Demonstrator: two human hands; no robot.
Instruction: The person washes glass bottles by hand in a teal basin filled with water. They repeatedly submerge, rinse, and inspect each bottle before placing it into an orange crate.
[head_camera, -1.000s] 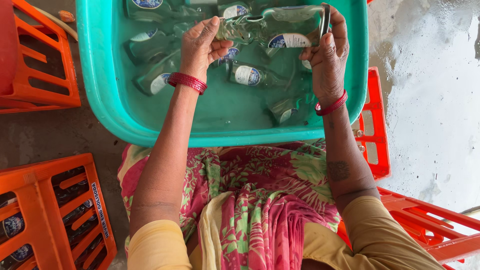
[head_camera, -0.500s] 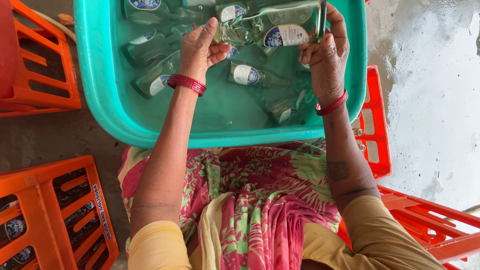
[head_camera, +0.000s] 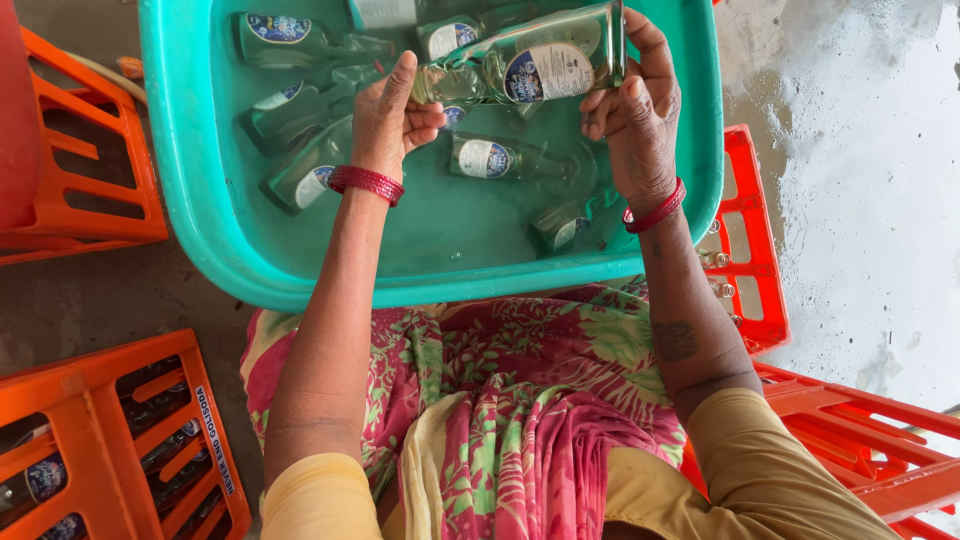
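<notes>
**Glass bottle held over a teal wash tub**

A seated person holds a clear glass bottle (head_camera: 530, 68) lying on its side above a teal plastic tub (head_camera: 200, 230) of water. The left hand (head_camera: 392, 120) has its fingers clamped on the bottle's neck end, thumb raised; the right hand (head_camera: 635, 110) wraps its fingers around the base end at about 1 o'clock in the view. The bottle carries a blue and white label and sits just above the water's surface, near the tub's far side. Below it, several more labelled bottles (head_camera: 490, 158) lie sunk in the water, scattered from 10 to 12 o'clock. Red bangles (head_camera: 365, 182) ring both wrists. Orange plastic crates (head_camera: 90, 160) stand at 9 o'clock, another crate with dark bottles (head_camera: 110, 440) at 7 o'clock, and more crates at 3 to 4 o'clock (head_camera: 755, 230). A floral garment (head_camera: 520, 400) covers the lap.
</notes>
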